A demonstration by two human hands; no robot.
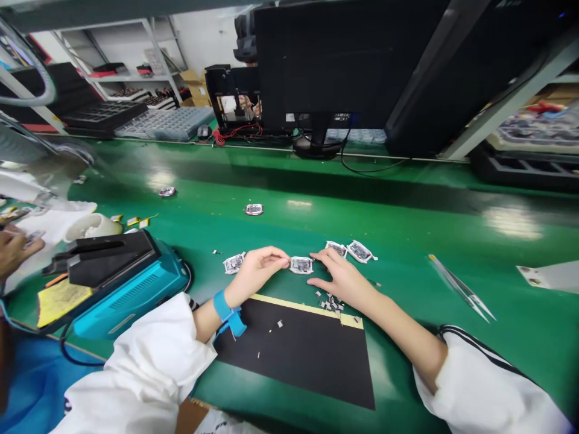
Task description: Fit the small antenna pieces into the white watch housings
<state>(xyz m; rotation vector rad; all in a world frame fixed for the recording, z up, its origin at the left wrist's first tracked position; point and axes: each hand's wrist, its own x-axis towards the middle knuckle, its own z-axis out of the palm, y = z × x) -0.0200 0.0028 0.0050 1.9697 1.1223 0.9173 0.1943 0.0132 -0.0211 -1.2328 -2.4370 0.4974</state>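
A small white-rimmed device case with a circuit board inside (301, 264) lies on the green bench between my hands. My left hand (261, 268) is closed in a pinch at the case's left edge; whatever its fingertips hold is too small to make out. Thumb and forefinger apart, my right hand (337, 274) is open at the case's right side. Similar cases lie beside my left hand (234, 263) and beyond my right hand, one partly covered (336, 248) and one uncovered (360, 251). Several small silver parts with leads (329, 303) are heaped below my right hand.
A black mat (298, 355) with a yellow edge lies in front. Metal tweezers (461, 286) rest at right. A teal-and-black soldering station with a yellow sponge (136, 289) stands at left, beside another person's hand (15, 250). A monitor (330, 66) stands behind; two cases lie farther back.
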